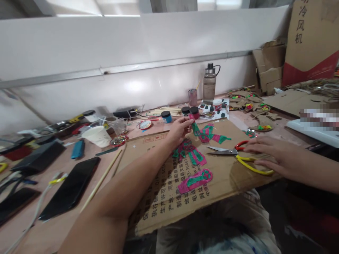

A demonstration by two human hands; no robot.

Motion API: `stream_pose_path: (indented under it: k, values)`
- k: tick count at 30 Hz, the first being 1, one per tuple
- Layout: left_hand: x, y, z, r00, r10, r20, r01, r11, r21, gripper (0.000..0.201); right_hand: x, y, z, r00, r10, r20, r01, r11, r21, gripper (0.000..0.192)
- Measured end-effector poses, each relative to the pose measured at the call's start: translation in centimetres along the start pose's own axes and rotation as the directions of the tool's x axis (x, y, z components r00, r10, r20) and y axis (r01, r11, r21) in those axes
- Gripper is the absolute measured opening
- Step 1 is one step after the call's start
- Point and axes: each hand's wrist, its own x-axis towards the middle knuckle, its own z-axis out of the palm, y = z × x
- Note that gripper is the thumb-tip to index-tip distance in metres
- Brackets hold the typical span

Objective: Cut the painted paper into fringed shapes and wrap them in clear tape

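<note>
My left hand (181,129) pinches a small pink-and-green painted cutout strip (195,129) above the cardboard sheet (222,203). To the right, the fingers of my right hand (278,152) are on the handles of scissors (224,151), one handle red and the other yellow. The scissors' blades point left and are slightly apart. Between my hands are more pink-and-green pieces: a branching cutout (212,134), a cluster of strips (195,155) partly behind my left wrist, and a long rounded piece (196,180) nearer to me.
Paint jars (166,116) and a water bottle (209,84) stand behind the cardboard. On the left are a paper cup (97,136), a black phone (70,188) and a wooden stick (102,180). Decorated cardboard pieces (249,106) lie at the back right, near a white device (312,128).
</note>
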Motion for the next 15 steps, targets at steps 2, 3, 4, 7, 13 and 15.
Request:
stream_pose_path:
  k: [2,3,4,7,13,15]
  values:
    - [-0.2,0.1,0.2,1.000,0.004,0.022,-0.004,1.000,0.016,0.037,0.9,1.5,1.1,0.997,0.003,0.077,0.000,0.999,-0.048,0.044]
    - [-0.3,0.3,0.3,0.999,0.005,0.031,-0.006,1.000,0.027,0.037,1.1,1.9,1.7,0.995,0.005,0.101,0.001,0.998,-0.056,0.044]
    - [-0.4,0.4,0.4,0.999,0.004,0.040,-0.006,0.999,0.039,0.038,1.3,2.2,2.2,0.993,0.001,0.119,0.007,0.998,-0.061,0.044]
    - [-0.8,0.8,0.7,0.999,0.005,0.053,-0.009,0.998,0.067,0.038,1.4,1.7,2.6,0.994,-0.003,0.112,0.013,0.997,-0.081,0.050]
    - [-1.0,1.2,0.8,0.998,0.015,0.056,-0.019,0.997,0.069,0.032,2.4,-0.3,0.4,0.990,0.108,-0.088,-0.114,0.991,-0.070,0.051]
    - [-1.1,1.3,1.0,0.998,0.007,0.067,-0.013,0.997,0.082,0.031,3.2,-0.7,-0.2,0.977,0.122,-0.174,-0.127,0.992,-0.019,0.048]
